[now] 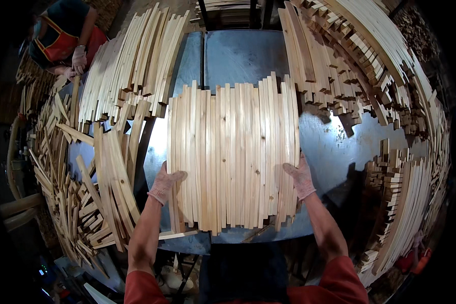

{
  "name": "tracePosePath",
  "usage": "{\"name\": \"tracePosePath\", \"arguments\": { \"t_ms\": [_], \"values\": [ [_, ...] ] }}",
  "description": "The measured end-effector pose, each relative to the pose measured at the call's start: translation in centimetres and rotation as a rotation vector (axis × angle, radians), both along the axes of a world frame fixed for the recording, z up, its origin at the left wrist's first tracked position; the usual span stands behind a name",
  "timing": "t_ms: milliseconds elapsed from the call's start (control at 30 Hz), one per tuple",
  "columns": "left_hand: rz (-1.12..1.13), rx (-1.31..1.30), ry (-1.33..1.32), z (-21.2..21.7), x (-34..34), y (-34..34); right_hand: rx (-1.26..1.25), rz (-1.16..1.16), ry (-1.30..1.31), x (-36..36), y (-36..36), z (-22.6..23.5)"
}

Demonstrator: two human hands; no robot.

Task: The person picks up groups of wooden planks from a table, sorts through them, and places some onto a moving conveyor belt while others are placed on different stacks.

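A broad row of pale wooden strips lies side by side in front of me, their ends uneven at top and bottom. Gloved, my left hand grips the row's left edge, thumb over the top face. On the opposite edge my right hand clasps the strips the same way, its thumb also on top. Between them the strips are pressed together. The fingers of both hands are hidden at the sides of the row. Beneath is a grey metal table.
Stacked strips stand at the far left, above a loose jumble of sticks. More stacks rise at the far right, and another pile sits at the near right. A co-worker's gloved hand handles wood at the upper left.
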State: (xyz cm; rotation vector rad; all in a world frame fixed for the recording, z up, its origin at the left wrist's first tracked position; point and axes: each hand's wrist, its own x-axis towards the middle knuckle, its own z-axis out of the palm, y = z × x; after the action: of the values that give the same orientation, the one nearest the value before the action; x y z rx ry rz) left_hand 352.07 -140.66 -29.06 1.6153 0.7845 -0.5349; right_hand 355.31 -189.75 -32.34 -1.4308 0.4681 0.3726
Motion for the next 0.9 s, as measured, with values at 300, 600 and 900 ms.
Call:
{"name": "tracePosePath", "arguments": {
  "t_ms": [300, 600, 900],
  "values": [
    [-0.062, -0.052, 0.028, 2.6, 0.9, -1.7, -0.009, 0.001, 0.114, 2.0, -0.5, 0.4],
    [0.07, -0.136, 0.041, 3.5, -1.2, -3.4, 0.127, 0.071, 0.114, 1.9, -2.7, 1.6],
    [0.226, -0.226, -0.004, 7.9, -8.8, -3.0, 0.104, 0.179, 0.115, 0.2, -2.4, 5.8]
  ]
}}
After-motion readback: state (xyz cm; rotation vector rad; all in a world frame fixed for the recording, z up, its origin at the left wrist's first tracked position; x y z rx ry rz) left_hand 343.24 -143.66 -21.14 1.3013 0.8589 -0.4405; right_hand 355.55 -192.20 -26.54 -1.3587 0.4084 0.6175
